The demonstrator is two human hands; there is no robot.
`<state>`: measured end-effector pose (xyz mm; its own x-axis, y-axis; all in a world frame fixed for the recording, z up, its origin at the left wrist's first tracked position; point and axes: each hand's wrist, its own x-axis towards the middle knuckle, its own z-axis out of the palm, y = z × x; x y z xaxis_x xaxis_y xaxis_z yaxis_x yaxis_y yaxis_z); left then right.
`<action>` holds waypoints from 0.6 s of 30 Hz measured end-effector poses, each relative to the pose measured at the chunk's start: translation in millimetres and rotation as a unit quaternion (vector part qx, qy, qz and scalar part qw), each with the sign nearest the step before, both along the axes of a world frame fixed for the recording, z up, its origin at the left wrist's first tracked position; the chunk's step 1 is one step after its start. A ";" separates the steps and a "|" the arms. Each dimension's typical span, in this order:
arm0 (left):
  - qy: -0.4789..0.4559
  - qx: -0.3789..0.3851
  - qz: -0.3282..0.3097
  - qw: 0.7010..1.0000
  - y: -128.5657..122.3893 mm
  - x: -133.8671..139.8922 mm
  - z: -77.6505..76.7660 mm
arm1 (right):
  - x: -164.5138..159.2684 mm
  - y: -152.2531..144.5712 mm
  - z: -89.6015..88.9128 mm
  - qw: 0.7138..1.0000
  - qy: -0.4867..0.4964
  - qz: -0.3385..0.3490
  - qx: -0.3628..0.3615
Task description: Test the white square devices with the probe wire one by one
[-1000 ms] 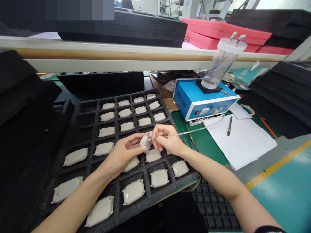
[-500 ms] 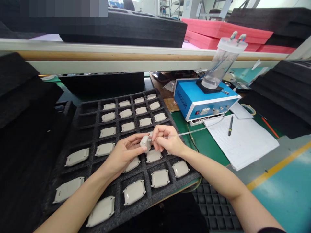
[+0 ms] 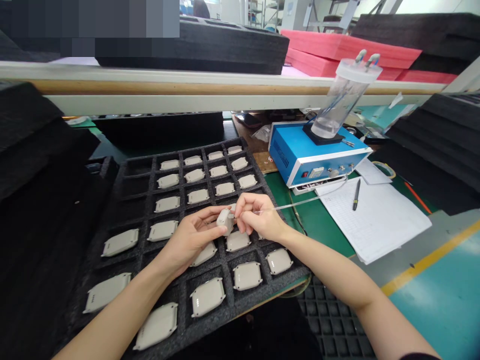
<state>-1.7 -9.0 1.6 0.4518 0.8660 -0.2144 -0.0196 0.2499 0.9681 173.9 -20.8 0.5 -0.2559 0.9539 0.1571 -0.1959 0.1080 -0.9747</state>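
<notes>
Between thumb and fingers, my left hand [image 3: 195, 235] grips a small beige watch case [image 3: 224, 220], tilted on edge above the foam tray. My right hand [image 3: 260, 215] pinches the end of a thin clear tube [image 3: 300, 204] against the side of that case; the exact contact point is too small to make out. The tube runs right to a blue machine [image 3: 318, 155]. Under both hands lies a black foam tray [image 3: 228, 300] with several matching watch cases [image 3: 208, 297] in its compartments. A few compartments at its left back hold nothing.
A clear cylinder [image 3: 337, 102] stands on the blue machine. Written sheets [image 3: 378, 225] with a black pen [image 3: 356, 194] lie at right. Black foam stacks [image 3: 33, 165] flank the left side. A shelf edge [image 3: 187, 102] crosses behind, carrying black and pink foam [image 3: 348, 47].
Both hands keep the same hold on the watch case and tube. Only a very slight shift of the camera view shows.
</notes>
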 end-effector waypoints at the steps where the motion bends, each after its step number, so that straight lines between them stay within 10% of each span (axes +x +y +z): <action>1: 0.001 0.001 0.001 1.000 0.0 -0.2 -0.4 | 0.0 0.0 -0.1 1.000 -0.001 0.000 0.001; 18: 0.004 0.003 0.004 1.000 -0.9 1.7 2.3 | 0.1 -1.3 1.2 1.000 -0.002 -0.001 -0.005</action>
<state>0.0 -9.8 3.9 0.4429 0.8711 -0.2121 -0.0145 0.2434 0.9698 173.9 -22.1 1.7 -0.2548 0.9560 0.1455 -0.1913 0.0977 -0.9767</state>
